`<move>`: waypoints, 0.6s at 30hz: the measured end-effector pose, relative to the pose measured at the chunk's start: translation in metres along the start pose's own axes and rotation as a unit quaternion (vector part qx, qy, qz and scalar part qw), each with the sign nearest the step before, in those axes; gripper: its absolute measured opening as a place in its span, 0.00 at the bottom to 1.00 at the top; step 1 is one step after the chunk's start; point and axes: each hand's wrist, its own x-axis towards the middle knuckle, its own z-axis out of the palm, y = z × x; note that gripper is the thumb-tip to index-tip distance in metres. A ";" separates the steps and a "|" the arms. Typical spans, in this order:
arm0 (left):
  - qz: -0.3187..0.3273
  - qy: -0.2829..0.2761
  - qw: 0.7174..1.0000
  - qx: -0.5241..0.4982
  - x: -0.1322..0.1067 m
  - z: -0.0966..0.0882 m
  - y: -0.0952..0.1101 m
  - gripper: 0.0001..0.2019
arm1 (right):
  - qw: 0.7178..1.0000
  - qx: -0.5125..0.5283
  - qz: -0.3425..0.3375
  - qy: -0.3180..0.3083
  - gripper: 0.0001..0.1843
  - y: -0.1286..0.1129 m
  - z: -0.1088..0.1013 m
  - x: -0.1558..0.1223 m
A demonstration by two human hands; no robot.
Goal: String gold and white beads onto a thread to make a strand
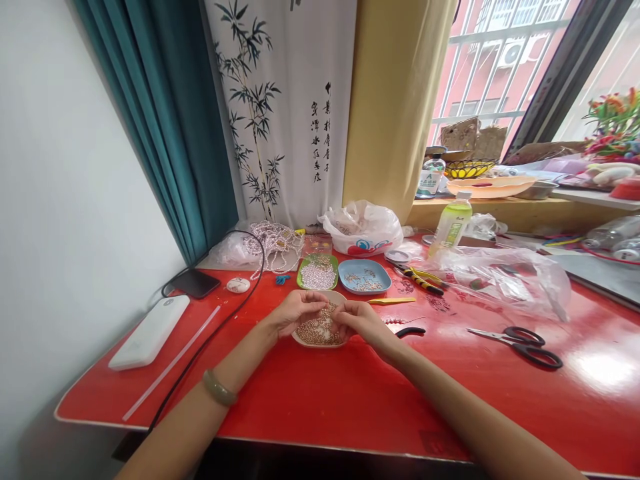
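A shallow beige dish (pixel 310 341) full of small gold-brown beads (pixel 315 330) sits on the red table. My left hand (pixel 295 311) curls over the dish's left rim, fingertips pinched together above the beads. My right hand (pixel 361 320) hovers at the dish's right side, its fingers also pinched; whatever they hold is too small to make out. A green bangle (pixel 219 388) circles my left wrist.
Behind the dish stand a green tray of pearl beads (pixel 317 272) and a blue tray (pixel 365 276). Pliers (pixel 419 278), scissors (pixel 525 343), a plastic bag (pixel 505 277), a bottle (pixel 452 225), a power bank (pixel 150 330), a phone (pixel 195 283) and a black cable (pixel 220 327) lie around.
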 end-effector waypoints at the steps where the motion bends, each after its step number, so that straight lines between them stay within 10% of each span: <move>1: 0.001 -0.001 1.000 0.000 0.000 0.000 0.000 0.11 | 1.000 0.001 -0.001 0.000 0.04 0.000 0.000 0.000; 18: 0.084 -0.003 0.971 0.225 0.000 -0.005 0.005 0.14 | 1.000 -0.012 -0.026 -0.003 0.14 0.008 -0.003 0.005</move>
